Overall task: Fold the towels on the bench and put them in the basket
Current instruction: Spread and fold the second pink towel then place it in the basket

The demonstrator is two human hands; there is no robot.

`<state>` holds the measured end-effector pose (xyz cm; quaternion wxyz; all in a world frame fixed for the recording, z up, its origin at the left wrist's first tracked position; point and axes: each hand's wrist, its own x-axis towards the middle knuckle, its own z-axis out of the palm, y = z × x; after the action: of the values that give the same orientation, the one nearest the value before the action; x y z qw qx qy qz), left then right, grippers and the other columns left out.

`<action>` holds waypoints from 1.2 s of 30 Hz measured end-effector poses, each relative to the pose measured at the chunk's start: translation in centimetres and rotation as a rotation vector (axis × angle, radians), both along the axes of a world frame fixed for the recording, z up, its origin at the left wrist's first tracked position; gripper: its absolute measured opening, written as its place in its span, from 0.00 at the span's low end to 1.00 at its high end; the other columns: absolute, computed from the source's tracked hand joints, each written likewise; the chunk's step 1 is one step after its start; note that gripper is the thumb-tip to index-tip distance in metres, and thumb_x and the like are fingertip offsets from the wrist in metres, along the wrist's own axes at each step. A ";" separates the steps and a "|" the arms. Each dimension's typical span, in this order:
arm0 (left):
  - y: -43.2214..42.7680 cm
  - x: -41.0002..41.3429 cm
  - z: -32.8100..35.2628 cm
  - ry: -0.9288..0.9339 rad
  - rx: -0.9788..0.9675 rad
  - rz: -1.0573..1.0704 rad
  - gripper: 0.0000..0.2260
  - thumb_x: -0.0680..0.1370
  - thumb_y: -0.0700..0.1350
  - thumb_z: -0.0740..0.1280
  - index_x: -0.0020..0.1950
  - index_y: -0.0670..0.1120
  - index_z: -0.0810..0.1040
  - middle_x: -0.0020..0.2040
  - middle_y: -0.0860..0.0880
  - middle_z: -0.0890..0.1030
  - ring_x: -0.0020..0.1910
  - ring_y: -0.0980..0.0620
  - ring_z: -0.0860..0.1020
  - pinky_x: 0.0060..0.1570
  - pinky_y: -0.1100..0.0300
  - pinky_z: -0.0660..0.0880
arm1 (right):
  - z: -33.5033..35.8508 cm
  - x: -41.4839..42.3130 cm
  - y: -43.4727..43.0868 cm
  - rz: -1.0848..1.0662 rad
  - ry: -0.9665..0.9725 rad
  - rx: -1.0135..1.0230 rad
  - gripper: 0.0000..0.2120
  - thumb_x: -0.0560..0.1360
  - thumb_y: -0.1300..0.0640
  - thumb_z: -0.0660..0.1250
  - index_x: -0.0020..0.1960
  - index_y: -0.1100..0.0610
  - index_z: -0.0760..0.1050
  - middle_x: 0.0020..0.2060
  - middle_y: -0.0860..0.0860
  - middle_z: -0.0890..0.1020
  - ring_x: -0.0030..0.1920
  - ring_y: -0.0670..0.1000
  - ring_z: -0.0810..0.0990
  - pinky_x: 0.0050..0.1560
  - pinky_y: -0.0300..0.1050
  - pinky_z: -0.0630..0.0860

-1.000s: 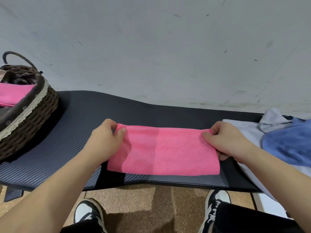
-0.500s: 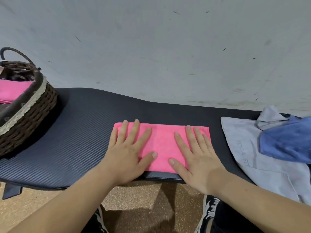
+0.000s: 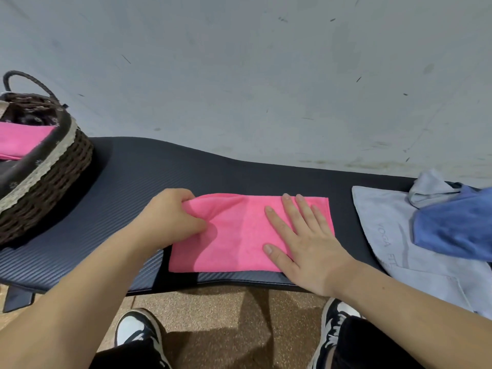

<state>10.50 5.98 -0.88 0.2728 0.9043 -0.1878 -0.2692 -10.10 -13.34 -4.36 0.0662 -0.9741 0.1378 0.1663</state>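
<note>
Pink towel (image 3: 239,235) is lying as a flat rectangle on the black ribbed bench (image 3: 186,169), its near long edge running just inside the bench's front lip. We are gripping this pink towel at its left end with our left hand (image 3: 170,217): the fingers are curling round the far left corner and the thumb is pushing into the cloth from above, so the fabric is bunching into soft ridges under that grasp. Our right hand (image 3: 308,249) is lying flat on the towel's right half, holding nothing, its fingers straight and slightly spread and pointing towards the towel's far edge, while the heel of the hand is overlapping the towel's near right corner and the bench lip. Well to the left of the towel, a dark woven basket (image 3: 53,177) with a pale lace trim and a looped handle is sitting on the bench, and a second pink towel (image 3: 21,139) is resting inside it. To the right of the towel, with a strip of bare bench between them, a pale grey towel (image 3: 386,222) with faint lettering is spreading out, and a blue towel (image 3: 458,225) is lying crumpled on its far right part. Beyond the towel a scuffed grey wall (image 3: 239,75) is rising. Nearer to us than the towel, a speckled brown floor (image 3: 213,310) is showing, and our two black-and-white shoes (image 3: 138,331) are standing on it.
</note>
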 end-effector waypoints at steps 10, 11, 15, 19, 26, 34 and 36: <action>1.9 0.5 2.1 0.523 -0.143 0.241 0.11 0.73 0.39 0.76 0.55 0.40 0.85 0.49 0.41 0.88 0.45 0.42 0.85 0.47 0.49 0.81 | 0.0 0.5 0.9 0.042 -0.053 0.035 0.35 0.81 0.30 0.38 0.83 0.41 0.33 0.81 0.51 0.28 0.79 0.54 0.23 0.80 0.59 0.33; 2.1 0.6 2.2 0.521 -0.160 0.259 0.11 0.74 0.40 0.76 0.55 0.41 0.85 0.49 0.41 0.88 0.46 0.42 0.86 0.46 0.49 0.82 | 0.1 0.6 0.8 0.039 -0.083 0.048 0.35 0.81 0.30 0.41 0.84 0.42 0.39 0.82 0.53 0.33 0.81 0.55 0.28 0.81 0.60 0.36; 2.1 0.4 3.4 0.500 -0.289 0.285 0.08 0.77 0.41 0.72 0.56 0.44 0.86 0.51 0.42 0.88 0.53 0.37 0.86 0.59 0.39 0.81 | 1.2 1.1 -0.5 -0.033 -0.382 -0.111 0.28 0.79 0.33 0.56 0.70 0.49 0.75 0.58 0.56 0.75 0.59 0.60 0.74 0.58 0.59 0.73; 0.8 -0.8 4.8 0.448 -0.379 0.249 0.08 0.78 0.42 0.72 0.56 0.46 0.86 0.50 0.42 0.88 0.55 0.36 0.85 0.64 0.34 0.77 | 1.9 1.1 -2.0 -0.179 -0.302 0.092 0.25 0.80 0.34 0.60 0.71 0.45 0.75 0.61 0.45 0.81 0.63 0.52 0.79 0.60 0.53 0.77; -6.2 -5.2 4.8 0.360 -0.425 0.106 0.08 0.76 0.41 0.73 0.53 0.40 0.80 0.39 0.41 0.82 0.32 0.47 0.82 0.32 0.57 0.77 | 2.1 1.1 -4.9 -0.625 -0.435 0.865 0.08 0.82 0.53 0.67 0.51 0.56 0.82 0.30 0.44 0.81 0.32 0.45 0.78 0.33 0.38 0.72; -12.9 -10.0 2.1 0.347 -0.286 -0.146 0.09 0.77 0.46 0.73 0.48 0.39 0.83 0.42 0.37 0.86 0.42 0.40 0.87 0.44 0.42 0.85 | 2.2 0.8 -6.5 -0.773 -0.394 1.091 0.18 0.84 0.48 0.64 0.42 0.59 0.78 0.31 0.55 0.80 0.30 0.54 0.79 0.26 0.44 0.74; -13.0 -10.2 1.8 0.325 -0.225 -0.213 0.09 0.79 0.48 0.70 0.43 0.45 0.80 0.44 0.38 0.87 0.46 0.40 0.87 0.48 0.41 0.84 | 2.1 0.8 -6.4 -0.763 -0.404 1.077 0.21 0.83 0.44 0.64 0.40 0.58 0.77 0.29 0.52 0.78 0.30 0.52 0.79 0.29 0.45 0.77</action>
<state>0.31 -7.02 0.89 0.3687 0.7879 -0.2648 -0.4161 -9.28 -19.73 -2.26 0.6191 -0.7008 0.3543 -0.0079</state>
